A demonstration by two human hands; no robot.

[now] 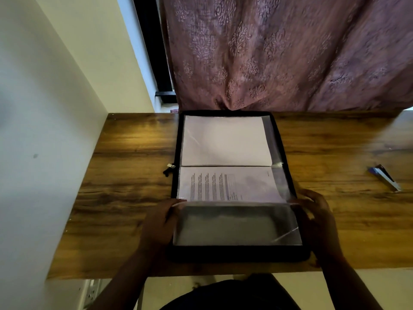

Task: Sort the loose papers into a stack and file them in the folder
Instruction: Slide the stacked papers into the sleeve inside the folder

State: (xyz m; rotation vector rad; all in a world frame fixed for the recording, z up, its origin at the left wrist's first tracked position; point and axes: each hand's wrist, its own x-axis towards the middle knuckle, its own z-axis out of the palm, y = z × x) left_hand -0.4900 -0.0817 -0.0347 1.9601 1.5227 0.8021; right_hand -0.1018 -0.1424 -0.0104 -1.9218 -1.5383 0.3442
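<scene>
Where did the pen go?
The pen lies on the desk, far to the right of the open folder, just beyond the right hand.

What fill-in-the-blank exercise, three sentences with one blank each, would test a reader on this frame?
1. The open folder lies on a ____ desk.
2. The printed sheet lies in the folder half ____ to the person.
3. The left hand and right hand hold the sheet's two ____ corners.

Missing words: wooden; nearer; near
</scene>
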